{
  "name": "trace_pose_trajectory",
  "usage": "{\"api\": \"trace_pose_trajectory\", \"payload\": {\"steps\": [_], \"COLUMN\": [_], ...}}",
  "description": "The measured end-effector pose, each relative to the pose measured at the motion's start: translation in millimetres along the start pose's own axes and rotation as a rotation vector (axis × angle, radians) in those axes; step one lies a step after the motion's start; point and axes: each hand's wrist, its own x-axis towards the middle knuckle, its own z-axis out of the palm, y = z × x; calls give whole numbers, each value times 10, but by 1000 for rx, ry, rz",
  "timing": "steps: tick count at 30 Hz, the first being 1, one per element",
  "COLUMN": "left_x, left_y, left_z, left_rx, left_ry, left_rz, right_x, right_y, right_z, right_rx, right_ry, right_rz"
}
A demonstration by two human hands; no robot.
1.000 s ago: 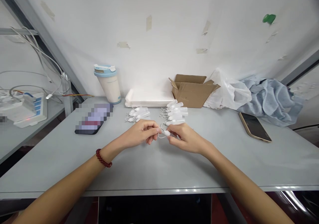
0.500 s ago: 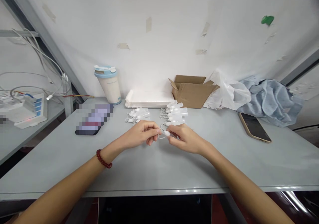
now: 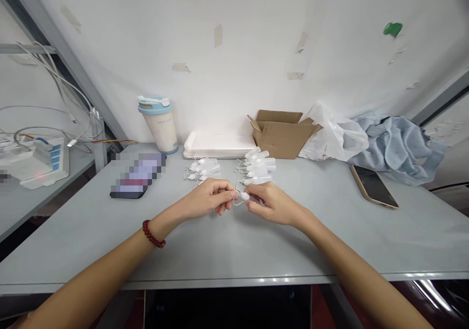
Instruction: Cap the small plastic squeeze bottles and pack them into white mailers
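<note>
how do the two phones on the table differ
The left phone has a dark case and a lit screen; the right phone has a tan case and a dark screen. The left phone lies near the cup, the right phone beside the blue cloth. Both lie flat, face up, on the table.

A small white piece (image 3: 245, 196) with a looped cord sits pinched between left hand (image 3: 208, 199) and right hand (image 3: 273, 203).

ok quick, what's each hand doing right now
Left hand: closed, pinching the thin white cord.
Right hand: closed, pinching the small white piece on that cord.
</note>
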Motion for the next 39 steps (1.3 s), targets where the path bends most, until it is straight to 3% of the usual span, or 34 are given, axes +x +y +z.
{"api": "trace_pose_trajectory", "payload": {"steps": [18, 27, 33, 39], "left_x": [8, 12, 5, 9], "left_y": [-7, -12, -23, -26], "left_z": [0, 1, -12, -8], "left_rx": [-38, -105, -282, -279], "left_ry": [17, -36, -129, -73], "left_rz": [-21, -77, -141, -108], "right_x": [-4, -10, -12, -8], "right_y": [5, 2, -10, -13], "right_z": [16, 33, 52, 51], "right_rx": [-16, -14, 0, -2], "right_ry": [-3, 9, 1, 60], "right_rz": [-1, -29, -99, -76]}}
